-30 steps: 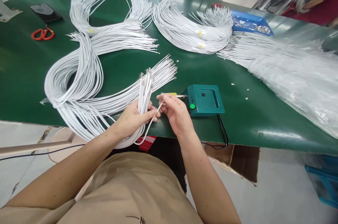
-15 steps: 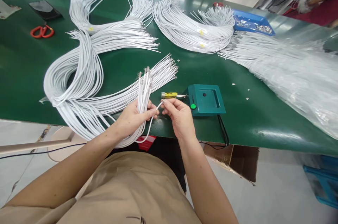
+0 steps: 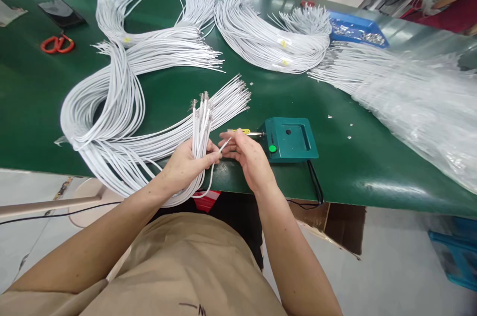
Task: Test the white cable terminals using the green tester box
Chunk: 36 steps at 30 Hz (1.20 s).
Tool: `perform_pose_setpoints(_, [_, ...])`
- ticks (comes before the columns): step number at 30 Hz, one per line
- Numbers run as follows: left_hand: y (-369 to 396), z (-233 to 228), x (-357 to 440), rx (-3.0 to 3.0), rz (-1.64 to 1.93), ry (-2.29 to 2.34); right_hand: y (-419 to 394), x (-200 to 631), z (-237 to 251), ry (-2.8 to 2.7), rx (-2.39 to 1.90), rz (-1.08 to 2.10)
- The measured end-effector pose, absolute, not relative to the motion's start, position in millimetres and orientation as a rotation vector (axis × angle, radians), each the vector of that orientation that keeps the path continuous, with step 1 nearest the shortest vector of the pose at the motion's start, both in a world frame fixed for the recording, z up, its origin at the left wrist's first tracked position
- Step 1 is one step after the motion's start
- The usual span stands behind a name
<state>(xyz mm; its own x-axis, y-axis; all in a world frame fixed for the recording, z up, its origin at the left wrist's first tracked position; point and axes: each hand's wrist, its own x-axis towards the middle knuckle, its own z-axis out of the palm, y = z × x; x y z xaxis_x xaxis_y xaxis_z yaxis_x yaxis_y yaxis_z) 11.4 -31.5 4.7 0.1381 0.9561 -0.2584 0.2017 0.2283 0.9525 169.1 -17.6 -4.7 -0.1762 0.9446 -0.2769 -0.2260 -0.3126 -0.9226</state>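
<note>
Since half a second ago: right hand (image 3: 250,158) drawn slightly up and left, closer to left hand (image 3: 186,164); single wire (image 3: 215,161) now shorter between them. Left hand closed round upright bundle (image 3: 201,122) at near edge of table (image 3: 30,107), stripped ends up. Right hand pinched on tip of single wire, thumb and forefinger closed, other fingers loose. Tester (image 3: 289,139) just right of right hand, yellow probe (image 3: 240,131) behind fingertips. Scissors (image 3: 57,43) and blue tray (image 3: 356,29) well apart, far side. Judged best practice: keep pinch near bare tip, hold bundle grip firm so neighbours stay put, pull one wire clear before presenting tip to probe.
</note>
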Motion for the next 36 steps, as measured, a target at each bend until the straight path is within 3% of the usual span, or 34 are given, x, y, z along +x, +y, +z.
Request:
perform_pose_setpoints(9, [-30, 1, 10, 1.131, 0.84, 1.222, -24, 170, -11, -1.145, -1.256, 1.465])
perform_pose_setpoints(11, [-25, -1, 10, 1.026, 0.82, 1.103, -25, 170, -15, -1.365, -1.34, 1.204])
perform_pose_setpoints(16, [-11, 0, 13, 0.795, 0.714, 0.919, -22, 171, -22, -2.091, -1.341, 0.15])
perform_pose_setpoints(19, [-5, 1, 14, 0.75, 0.712, 0.905, -16, 179, -14, -2.32, -1.284, -0.128])
perform_pose_setpoints(26, [3, -8, 14, 0.78, 0.788, 0.983, 13, 206, 16, -2.442, -1.524, -0.055])
perform_pose_setpoints(30, [6, -12, 17, 0.862, 0.792, 1.037, 23, 216, 14, -2.544, -1.547, 0.085])
perform_pose_setpoints(36, [13, -17, 22, 0.945, 0.799, 1.117, 23, 214, 12, -2.581, -1.574, 0.049])
